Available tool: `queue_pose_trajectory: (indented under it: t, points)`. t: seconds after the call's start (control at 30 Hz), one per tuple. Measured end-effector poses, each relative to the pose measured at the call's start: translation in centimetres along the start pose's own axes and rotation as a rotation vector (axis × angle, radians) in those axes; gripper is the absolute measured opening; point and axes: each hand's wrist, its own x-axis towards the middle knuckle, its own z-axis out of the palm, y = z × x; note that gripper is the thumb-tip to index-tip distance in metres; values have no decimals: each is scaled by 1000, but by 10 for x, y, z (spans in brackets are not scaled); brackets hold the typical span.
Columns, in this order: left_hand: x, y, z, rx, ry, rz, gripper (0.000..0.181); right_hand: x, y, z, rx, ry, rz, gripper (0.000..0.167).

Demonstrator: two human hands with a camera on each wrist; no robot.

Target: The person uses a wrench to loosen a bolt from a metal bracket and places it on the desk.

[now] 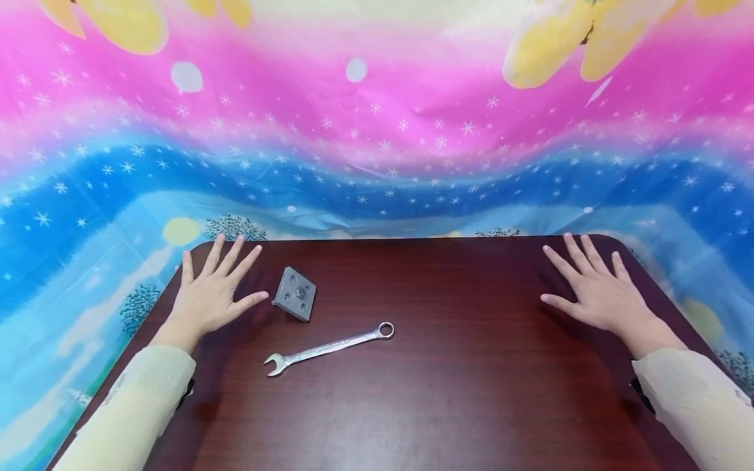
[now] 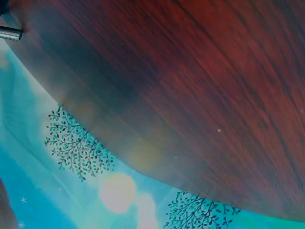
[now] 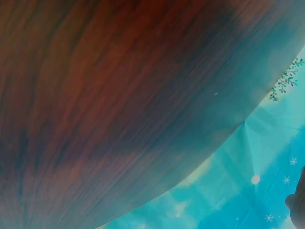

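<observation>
My left hand [image 1: 206, 299] is spread at the far left of the table with straight fingers and holds nothing. Just right of its thumb sits a square grey metal plate [image 1: 288, 302], tilted, with several round holes and a raised stud in the middle. A silver combination wrench [image 1: 330, 348] lies nearer to me, its open end to the left and its ring end to the right. Over the far right side, my right hand [image 1: 607, 297] is spread too, holding nothing and well apart from both objects. Each wrist view shows only a dark sliver of hand at its edge.
The dark red-brown wooden table [image 1: 448, 366] has rounded far corners. A pink and blue patterned cloth [image 1: 377, 131] hangs behind it and along its sides. At the left wrist view's upper left corner, a ridged metal end [image 2: 10, 33] pokes in; its kind cannot be told.
</observation>
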Motion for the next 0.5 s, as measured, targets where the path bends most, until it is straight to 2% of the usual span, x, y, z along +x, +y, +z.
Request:
queue_pose_trajectory:
  t: [0.3,0.5]
  points:
    - [-1,8,-8,20,8,31,88,5,-20,-5,7,9,-36,92]
    - [-3,14,-7,31,1,47,91,12,-40,-8,13,3,-81,91]
